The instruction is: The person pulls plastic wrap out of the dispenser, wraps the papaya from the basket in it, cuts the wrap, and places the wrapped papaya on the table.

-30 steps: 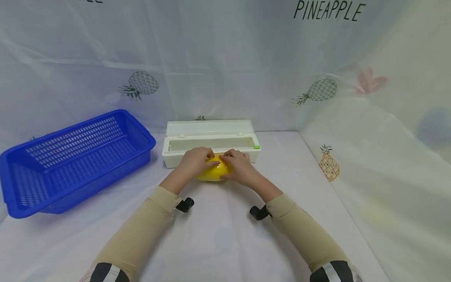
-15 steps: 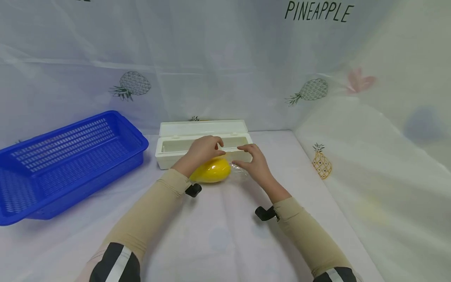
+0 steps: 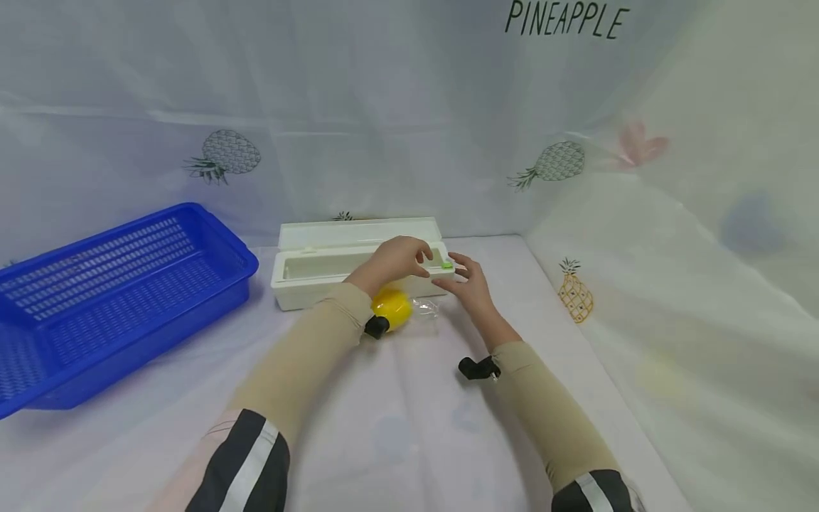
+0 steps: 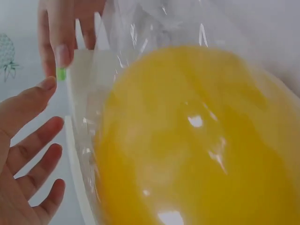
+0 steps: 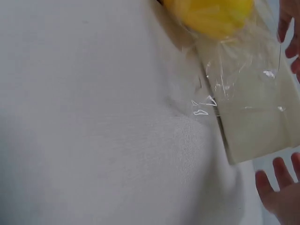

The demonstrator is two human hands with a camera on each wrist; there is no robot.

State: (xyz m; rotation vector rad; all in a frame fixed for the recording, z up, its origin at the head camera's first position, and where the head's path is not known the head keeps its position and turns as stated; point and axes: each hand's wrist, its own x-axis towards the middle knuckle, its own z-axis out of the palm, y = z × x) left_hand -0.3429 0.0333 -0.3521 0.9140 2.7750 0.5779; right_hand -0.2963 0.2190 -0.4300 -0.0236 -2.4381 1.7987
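Note:
A glossy yellow fruit [image 3: 393, 304] in clear cling film [image 3: 425, 307] lies before the white film dispenser box [image 3: 307, 294], whose lid stands up. Above the box's right half is my left hand [image 3: 395, 259], its fingers spread and slightly bent near the small green slider [image 3: 447, 265]. My right hand [image 3: 472, 286] is at the box's right end, with thumb and fingers parted. In the left wrist view, a straight finger of the right hand [image 4: 70, 21] meets the green slider [image 4: 61, 73], and a left fingertip is close by. My left sleeve partly hides the fruit.
A blue perforated plastic basket [image 3: 128, 306] stands on the left of the white-covered table [image 3: 409, 427]. Behind the box hangs a pale pineapple-print cloth [image 3: 377, 107]. Black wrist cameras [image 3: 478, 368] project inward from both sleeves.
Both hands have let go of the wrapped fruit. The left hand has moved right and up over the box; the right hand has moved right to the box's end.

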